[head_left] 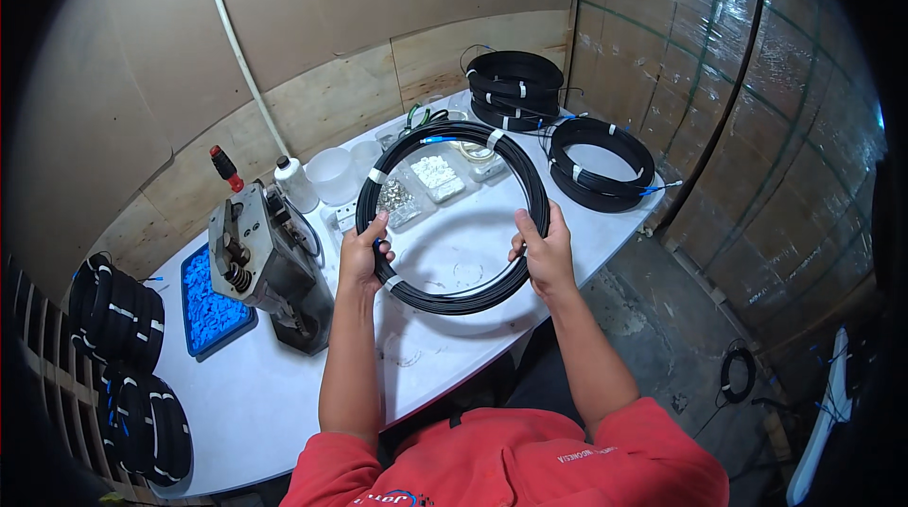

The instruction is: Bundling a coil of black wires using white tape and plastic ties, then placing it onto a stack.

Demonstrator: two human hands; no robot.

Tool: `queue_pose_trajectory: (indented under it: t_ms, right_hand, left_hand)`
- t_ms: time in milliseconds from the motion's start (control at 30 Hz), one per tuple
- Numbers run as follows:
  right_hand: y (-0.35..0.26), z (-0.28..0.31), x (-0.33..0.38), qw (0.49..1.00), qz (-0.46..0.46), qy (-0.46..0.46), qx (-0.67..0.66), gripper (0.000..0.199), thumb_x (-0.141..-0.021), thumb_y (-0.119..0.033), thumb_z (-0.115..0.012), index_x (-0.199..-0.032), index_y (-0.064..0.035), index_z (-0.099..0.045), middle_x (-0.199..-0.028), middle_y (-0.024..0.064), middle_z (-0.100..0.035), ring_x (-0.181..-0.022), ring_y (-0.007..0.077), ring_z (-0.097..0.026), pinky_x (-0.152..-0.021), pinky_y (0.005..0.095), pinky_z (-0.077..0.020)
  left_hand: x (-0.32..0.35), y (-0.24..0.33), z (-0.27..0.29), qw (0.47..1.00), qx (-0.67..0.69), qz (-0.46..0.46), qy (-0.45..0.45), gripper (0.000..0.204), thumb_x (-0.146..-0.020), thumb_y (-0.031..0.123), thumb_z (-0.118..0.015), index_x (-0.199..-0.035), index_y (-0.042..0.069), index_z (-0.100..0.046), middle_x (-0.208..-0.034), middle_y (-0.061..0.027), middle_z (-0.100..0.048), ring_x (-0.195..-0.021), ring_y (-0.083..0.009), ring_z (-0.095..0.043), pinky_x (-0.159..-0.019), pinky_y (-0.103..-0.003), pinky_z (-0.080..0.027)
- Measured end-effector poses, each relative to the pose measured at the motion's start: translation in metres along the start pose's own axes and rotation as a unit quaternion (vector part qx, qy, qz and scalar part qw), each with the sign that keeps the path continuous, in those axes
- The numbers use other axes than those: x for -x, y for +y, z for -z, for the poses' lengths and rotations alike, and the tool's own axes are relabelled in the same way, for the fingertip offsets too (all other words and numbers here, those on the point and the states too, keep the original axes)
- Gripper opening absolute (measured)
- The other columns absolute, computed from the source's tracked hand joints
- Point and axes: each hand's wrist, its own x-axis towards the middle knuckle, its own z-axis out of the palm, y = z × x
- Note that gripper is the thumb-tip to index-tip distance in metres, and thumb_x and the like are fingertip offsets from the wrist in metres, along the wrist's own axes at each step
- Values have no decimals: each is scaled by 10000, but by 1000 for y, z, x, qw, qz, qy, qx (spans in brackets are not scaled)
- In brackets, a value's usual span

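Between my hands I hold up a coil of black cable (452,304), bound with several white tape bands. A blue connector (437,139) shows on the coil's far inner side. My left hand (363,253) grips the coil's left side, thumb over the cable. On the opposite side, my right hand (546,248) wraps round the cable with its thumb on top. The coil is above the white table, its shadow falling on the surface below. Through the ring show a clear tray of small metal parts (401,201) and one of white pieces (437,178).
A metal hand press (270,256) with a red-tipped lever stands left, beside a tray of blue connector parts (206,304). Behind it are a white bottle (297,187) and a round white tub (332,176). More cable coils (515,91) are stacked at the far right; others (118,313) hang left.
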Motion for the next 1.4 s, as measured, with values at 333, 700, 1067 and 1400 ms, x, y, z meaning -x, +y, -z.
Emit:
queue_pose_trajectory:
  t_ms: [333, 700, 1067, 1400]
  right_hand:
    - [22, 27, -32, 995, -77, 2, -59, 235, -969, -171, -667, -1122, -96, -506, -813, 27, -529, -532, 113, -554, -464, 291, -502]
    - [-4, 51, -48, 989, -21, -128, -71, 300, -966, -63, -604, -1239, -64, -480, -639, -7, -452, -426, 79, -430, -393, 263, -396]
    - [-86, 31, -83, 947, 35, -276, 160, 441, -903, -254, -796, -1205, -13, -583, -762, -5, -597, -558, 67, -567, -523, 239, -500]
    - [-4, 28, -30, 993, -50, -87, -66, 315, -1060, -395, -540, -1071, -84, -489, -739, 22, -524, -557, 152, -607, -515, 304, -525]
  left_hand:
    - [38, 5, -27, 993, -47, -107, 6, 295, -917, 282, -780, -952, 64, -583, -702, 22, -519, -532, -79, -502, -470, -253, -434]
    - [33, 24, -8, 970, -146, -157, -118, 406, -979, 315, -685, -1204, -12, -596, -1052, -151, -713, -925, -212, -708, -833, -332, -548]
    - [20, 53, -42, 968, -163, -82, -173, 211, -883, 183, -776, -912, 43, -621, -610, 29, -499, -451, -64, -434, -420, -252, -345]
    - [1, 25, -18, 999, 8, -20, -43, 211, -940, 229, -716, -924, 87, -562, -766, -2, -535, -531, -62, -459, -448, -242, -376]
